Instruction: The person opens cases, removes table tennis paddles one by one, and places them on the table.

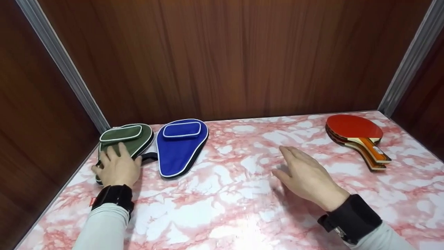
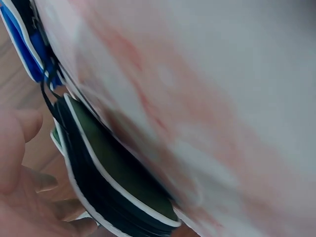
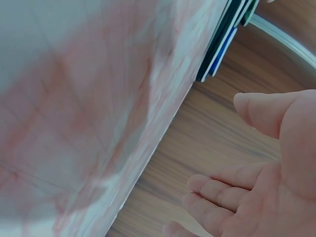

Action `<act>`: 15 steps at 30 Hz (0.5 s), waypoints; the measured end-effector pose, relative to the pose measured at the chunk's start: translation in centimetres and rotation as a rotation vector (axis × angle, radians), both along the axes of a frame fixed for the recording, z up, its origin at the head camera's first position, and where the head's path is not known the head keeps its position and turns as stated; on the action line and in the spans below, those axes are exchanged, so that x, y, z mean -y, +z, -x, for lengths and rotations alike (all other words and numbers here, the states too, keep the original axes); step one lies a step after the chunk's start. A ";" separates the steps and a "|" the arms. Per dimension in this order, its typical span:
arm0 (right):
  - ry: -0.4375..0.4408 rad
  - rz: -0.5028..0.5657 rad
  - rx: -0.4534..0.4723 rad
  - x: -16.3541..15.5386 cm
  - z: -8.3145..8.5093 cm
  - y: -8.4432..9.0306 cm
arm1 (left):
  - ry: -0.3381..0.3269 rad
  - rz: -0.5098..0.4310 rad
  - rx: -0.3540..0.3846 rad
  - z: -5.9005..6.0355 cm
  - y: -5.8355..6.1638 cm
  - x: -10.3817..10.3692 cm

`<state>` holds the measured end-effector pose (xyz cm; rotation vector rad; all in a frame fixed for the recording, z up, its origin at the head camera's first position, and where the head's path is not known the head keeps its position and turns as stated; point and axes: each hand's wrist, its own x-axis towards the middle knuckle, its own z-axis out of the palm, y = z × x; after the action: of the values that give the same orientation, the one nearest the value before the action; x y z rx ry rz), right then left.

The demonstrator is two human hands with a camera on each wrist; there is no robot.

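Note:
My left hand (image 1: 119, 170), fingers spread, is over the lower part of a green paddle case (image 1: 134, 143) with white piping and a small front pocket. Seen from the left wrist, the case's dark zipped side (image 2: 89, 173) stands close beside the fingers. A matching blue paddle case (image 1: 177, 151) lies just right of it, its narrow end toward me. My right hand (image 1: 308, 175) hovers over the middle right of the table, fingers extended and thumb apart, holding nothing. Two table tennis paddles (image 1: 353, 126) lie stacked at the far right, red rubber up, handles pointing toward me.
The table (image 1: 229, 194) has a pink and white marbled top. Brown wood-grain panels (image 1: 225, 59) enclose it at the back and both sides, with metal posts (image 1: 66, 66) at the corners. A black strap (image 1: 150, 157) lies between the two cases.

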<state>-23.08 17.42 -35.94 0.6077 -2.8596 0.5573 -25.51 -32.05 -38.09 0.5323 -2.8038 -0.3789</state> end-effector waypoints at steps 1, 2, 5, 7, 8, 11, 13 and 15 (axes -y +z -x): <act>0.001 -0.001 -0.001 0.0 0.0 0.0 | 0.008 -0.012 0.018 0.0 -0.1 0.3; 0.002 -0.002 -0.001 0.0 0.0 0.0 | 0.015 -0.024 0.033 -0.1 -0.1 0.6; 0.002 -0.007 0.000 -0.1 0.0 0.1 | 0.037 -0.065 0.063 -0.3 -0.2 1.2; 0.002 -0.011 0.003 -0.1 0.0 0.1 | 0.045 -0.095 0.080 -0.4 -0.2 1.7; 0.002 -0.013 0.004 -0.1 0.0 0.1 | 0.046 -0.111 0.087 -0.5 -0.2 1.8; 0.003 -0.017 0.004 -0.1 -0.1 0.1 | 0.038 -0.149 0.123 -0.8 -0.1 2.3; 0.006 -0.018 0.003 -0.1 -0.1 0.1 | 0.030 -0.165 0.152 -0.9 0.0 2.5; 0.008 -0.015 0.003 0.0 -0.1 0.0 | 0.028 -0.175 0.174 -1.0 0.1 2.6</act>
<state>-22.94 17.46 -35.89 0.6220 -2.8677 0.5394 -24.51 -34.65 -37.98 0.6710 -2.9421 -0.6036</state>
